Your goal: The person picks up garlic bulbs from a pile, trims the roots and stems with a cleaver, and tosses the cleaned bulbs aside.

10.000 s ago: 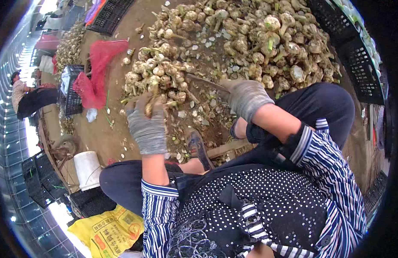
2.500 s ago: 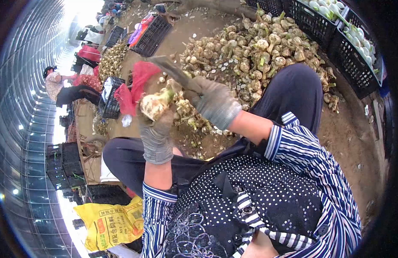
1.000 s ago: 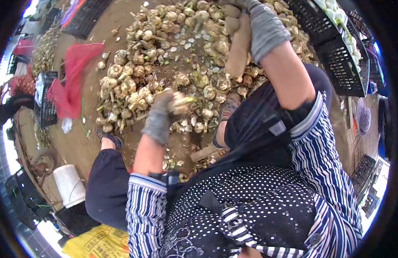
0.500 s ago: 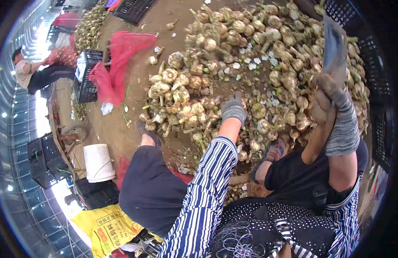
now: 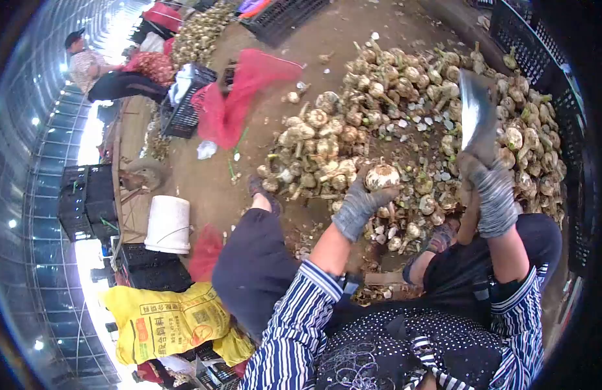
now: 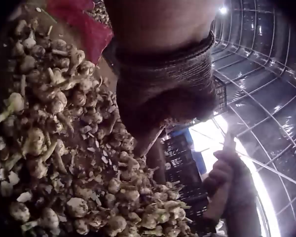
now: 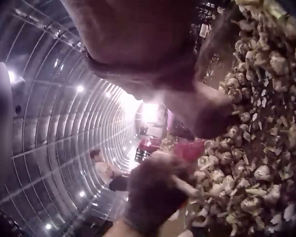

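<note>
In the head view the gloved left hand (image 5: 362,205) grips a garlic bulb (image 5: 383,176), its cut root face turned up, above the garlic pile (image 5: 317,140). To the right, the gloved right hand (image 5: 488,195) holds a broad-bladed knife (image 5: 476,114) by its wooden handle, blade upright over the right part of the pile. Dark and partly blurred, the left hand (image 6: 163,98) in the left wrist view shows a stem below it. The right wrist view shows the left hand (image 7: 155,192) with a pale stem (image 7: 185,186) sticking out.
Black crates (image 5: 567,104) line the right edge. On the left are red netting (image 5: 239,97), a crate (image 5: 187,107), a white bucket (image 5: 169,224) and a yellow sack (image 5: 164,322). A person (image 5: 96,68) sits at the far left. The knees and sandalled feet flank the pile.
The left hand, low in the pile half a second ago, is now raised with a bulb in its grip. The knife remains in the right hand. The head view has shifted.
</note>
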A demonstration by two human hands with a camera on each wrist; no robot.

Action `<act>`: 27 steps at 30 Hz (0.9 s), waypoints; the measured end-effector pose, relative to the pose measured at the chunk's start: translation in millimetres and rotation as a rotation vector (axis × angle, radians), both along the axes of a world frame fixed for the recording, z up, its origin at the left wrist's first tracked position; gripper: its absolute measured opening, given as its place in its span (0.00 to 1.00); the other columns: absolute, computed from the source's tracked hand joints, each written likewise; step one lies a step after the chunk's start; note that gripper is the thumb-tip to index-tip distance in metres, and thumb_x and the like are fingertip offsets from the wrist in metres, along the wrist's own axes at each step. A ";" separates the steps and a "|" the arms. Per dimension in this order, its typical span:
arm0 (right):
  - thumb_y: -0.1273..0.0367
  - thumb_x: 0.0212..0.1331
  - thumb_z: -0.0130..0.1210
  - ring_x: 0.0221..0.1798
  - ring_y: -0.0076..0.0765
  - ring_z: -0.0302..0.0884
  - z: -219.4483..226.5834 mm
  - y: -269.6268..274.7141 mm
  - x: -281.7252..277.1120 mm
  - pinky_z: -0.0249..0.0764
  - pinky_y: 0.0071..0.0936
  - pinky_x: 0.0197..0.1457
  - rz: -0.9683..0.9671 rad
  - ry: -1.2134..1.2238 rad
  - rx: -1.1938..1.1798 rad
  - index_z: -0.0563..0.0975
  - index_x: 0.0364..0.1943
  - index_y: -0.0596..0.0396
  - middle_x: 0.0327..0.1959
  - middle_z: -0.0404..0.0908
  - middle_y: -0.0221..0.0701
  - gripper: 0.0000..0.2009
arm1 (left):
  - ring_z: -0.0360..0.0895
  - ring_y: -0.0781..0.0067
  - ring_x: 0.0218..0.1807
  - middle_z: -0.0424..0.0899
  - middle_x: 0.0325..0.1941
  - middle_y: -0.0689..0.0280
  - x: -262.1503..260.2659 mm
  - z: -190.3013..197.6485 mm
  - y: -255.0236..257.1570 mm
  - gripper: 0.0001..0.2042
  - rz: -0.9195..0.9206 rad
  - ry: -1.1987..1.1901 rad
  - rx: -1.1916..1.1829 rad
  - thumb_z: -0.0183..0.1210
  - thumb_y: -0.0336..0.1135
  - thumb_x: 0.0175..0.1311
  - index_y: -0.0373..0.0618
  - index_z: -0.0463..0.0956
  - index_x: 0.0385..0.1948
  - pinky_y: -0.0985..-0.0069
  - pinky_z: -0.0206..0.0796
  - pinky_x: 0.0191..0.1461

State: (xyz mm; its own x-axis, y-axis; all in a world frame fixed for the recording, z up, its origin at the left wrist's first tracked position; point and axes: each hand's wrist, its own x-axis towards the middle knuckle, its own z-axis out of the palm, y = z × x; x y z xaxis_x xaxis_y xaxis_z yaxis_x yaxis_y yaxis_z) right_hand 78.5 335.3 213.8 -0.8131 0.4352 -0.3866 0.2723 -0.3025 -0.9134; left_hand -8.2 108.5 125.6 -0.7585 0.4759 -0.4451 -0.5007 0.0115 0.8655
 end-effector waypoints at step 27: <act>0.71 0.50 0.58 0.36 0.22 0.72 -55.9 -14.5 6.0 0.69 0.22 0.42 0.274 0.024 0.287 0.74 0.46 0.59 0.35 0.80 0.27 0.17 | 0.76 0.65 0.43 0.75 0.45 0.60 58.4 48.3 -60.2 0.33 0.046 0.032 0.135 0.67 0.38 0.46 0.43 0.61 0.55 0.67 0.77 0.28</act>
State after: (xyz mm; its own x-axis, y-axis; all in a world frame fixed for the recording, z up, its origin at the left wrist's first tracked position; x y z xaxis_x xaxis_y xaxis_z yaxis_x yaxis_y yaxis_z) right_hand 84.5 320.8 158.0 -0.9213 0.2888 -0.2604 0.2854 0.0473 -0.9572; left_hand 50.1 48.2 173.9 -0.7939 0.4940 -0.3545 -0.4701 -0.1289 0.8732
